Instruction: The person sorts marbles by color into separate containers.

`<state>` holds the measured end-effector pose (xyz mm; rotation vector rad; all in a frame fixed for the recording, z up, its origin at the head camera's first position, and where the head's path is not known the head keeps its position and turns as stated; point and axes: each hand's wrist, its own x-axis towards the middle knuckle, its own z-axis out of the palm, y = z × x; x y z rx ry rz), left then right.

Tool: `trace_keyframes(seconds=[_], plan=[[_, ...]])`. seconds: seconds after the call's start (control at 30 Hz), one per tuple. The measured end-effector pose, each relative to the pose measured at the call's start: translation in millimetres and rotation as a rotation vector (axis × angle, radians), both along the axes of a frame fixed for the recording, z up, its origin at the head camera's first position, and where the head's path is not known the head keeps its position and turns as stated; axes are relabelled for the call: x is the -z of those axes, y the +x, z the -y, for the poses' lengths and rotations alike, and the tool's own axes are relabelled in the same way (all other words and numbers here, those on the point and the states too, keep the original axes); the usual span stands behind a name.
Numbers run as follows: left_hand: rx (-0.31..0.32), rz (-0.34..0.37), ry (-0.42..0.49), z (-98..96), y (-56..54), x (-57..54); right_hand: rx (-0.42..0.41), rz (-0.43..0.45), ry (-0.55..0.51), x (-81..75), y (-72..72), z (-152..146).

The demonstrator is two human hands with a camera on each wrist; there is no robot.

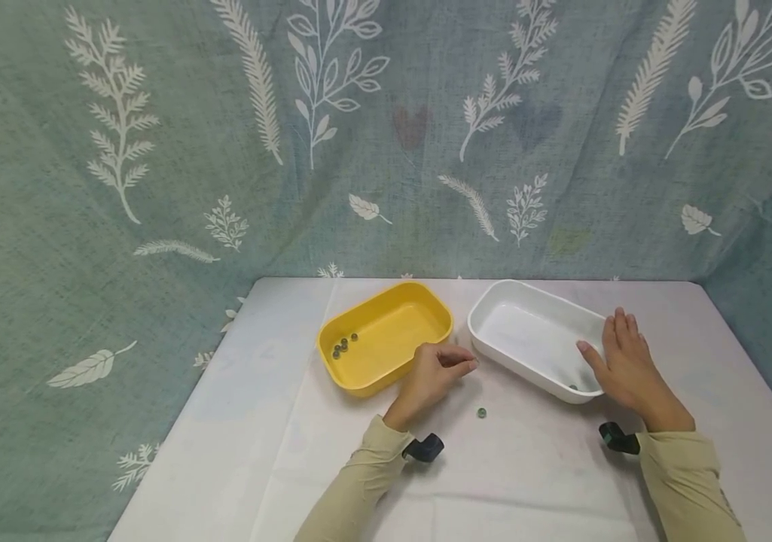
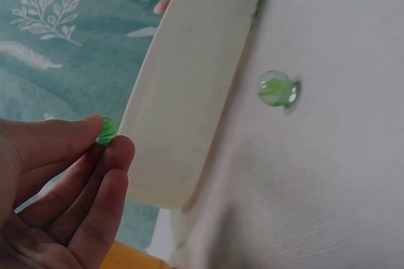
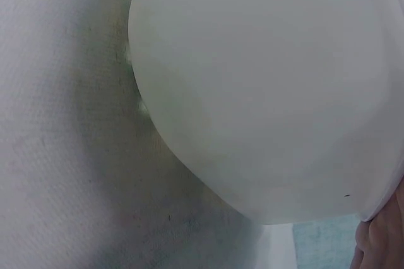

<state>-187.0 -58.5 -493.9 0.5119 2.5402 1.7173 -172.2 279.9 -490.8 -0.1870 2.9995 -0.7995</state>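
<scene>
Between thumb and fingertip my left hand [image 1: 431,374] pinches a clear green glass marble [image 2: 107,131], held just left of the white tray [image 1: 523,371]. Another green marble [image 1: 482,412] lies on the cloth in front of that tray. My right hand [image 1: 630,369] is at the tray's right end, its fingers straight and its thumb reaching over the rim. Inside the white tray, near its front right corner, sits a marble [image 1: 572,387]. Left of it, the yellow tray [image 1: 386,331] has several marbles gathered at its left end.
Both trays stand toward the back of a table with a white cloth [image 1: 535,482]. Behind the table hangs a green-blue curtain [image 1: 386,188] with white leaf prints. Dark wrist cameras [image 1: 424,449] stick out from both sleeves, low over the cloth.
</scene>
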Motion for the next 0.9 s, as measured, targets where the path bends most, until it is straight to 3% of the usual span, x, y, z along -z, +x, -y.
trace_keyframes(seconds=[0.33, 0.7, 0.9], plan=[[-0.029, -0.02, 0.038, -2.5, -9.3, -16.9, 0.008, 0.003, -0.006, -0.6, -0.3, 0], [-0.012, -0.067, 0.082, -6.7, -19.8, -26.7, 0.003, -0.001, -0.017, -0.8, -1.2, 1], [-0.019, -0.06, 0.089, -12.6, -25.1, -30.0, 0.003, -0.003, -0.005, 0.2, -1.0, -1]])
